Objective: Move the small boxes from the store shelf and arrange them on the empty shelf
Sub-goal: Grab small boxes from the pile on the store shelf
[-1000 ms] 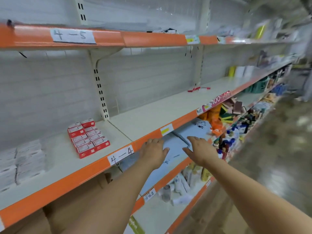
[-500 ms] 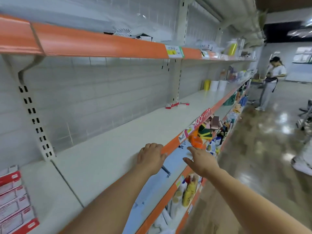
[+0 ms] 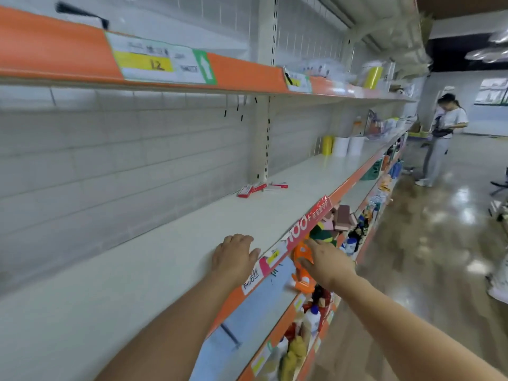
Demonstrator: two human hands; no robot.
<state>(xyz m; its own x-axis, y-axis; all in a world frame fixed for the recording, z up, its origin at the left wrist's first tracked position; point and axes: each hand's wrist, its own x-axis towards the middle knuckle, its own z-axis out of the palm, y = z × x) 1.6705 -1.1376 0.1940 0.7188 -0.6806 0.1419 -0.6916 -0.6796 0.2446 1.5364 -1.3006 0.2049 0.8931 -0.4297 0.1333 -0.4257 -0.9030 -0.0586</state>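
Note:
A few small red-and-white boxes lie loose on the long white shelf, close to the back wall by an upright post. My left hand hovers over the shelf's front edge with loosely bent fingers and holds nothing. My right hand reaches forward in front of the shelf edge, fingers relaxed, also holding nothing. Both hands are well short of the boxes.
An orange price strip with a red sign runs along the shelf front. Bottles and packets crowd the lower shelves. Yellow and white rolls stand farther along. A person stands down the glossy aisle floor at the right.
The view has swung right along the shelf; the stacked red boxes at the left have left the view. Both hands have moved along the shelf edge toward the loose boxes.

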